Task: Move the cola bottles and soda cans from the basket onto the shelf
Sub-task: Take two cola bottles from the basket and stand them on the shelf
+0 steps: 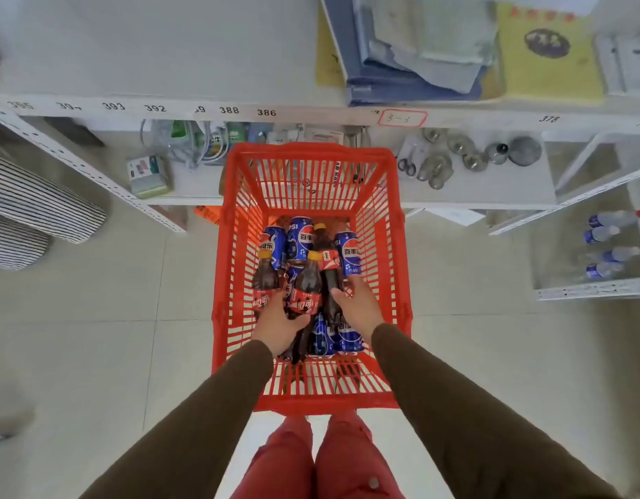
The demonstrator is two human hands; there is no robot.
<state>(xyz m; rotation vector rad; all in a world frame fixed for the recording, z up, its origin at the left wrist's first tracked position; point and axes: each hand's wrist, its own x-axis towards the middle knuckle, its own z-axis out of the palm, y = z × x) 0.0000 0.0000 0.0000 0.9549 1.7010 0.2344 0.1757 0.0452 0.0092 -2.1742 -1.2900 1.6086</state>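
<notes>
The task looks barely begun; no cola bottle or soda can shows on the white shelf (239, 110) that crosses the upper part of the frame, and the whole load lies piled in the red plastic basket (311, 397) at centre frame, on the floor in front of the shelf; the pile mixes blue Pepsi cans (301, 239) with dark cola bottles (307, 282) wearing red labels and yellow caps, several of each, none upright as far as I can tell. Both hands are down inside the basket; the left hand (279, 327) has its grip wrapped round the lower body of one cola bottle, fingers curled under it; the right hand (358, 306) has its grip spread loose, fingertips (336, 292) touching a bottle and the Pepsi can (348, 252) beside it, not yet clenched on either. By my judgement everything remains to be moved; the bare stretch of shelf at upper left offers room.
</notes>
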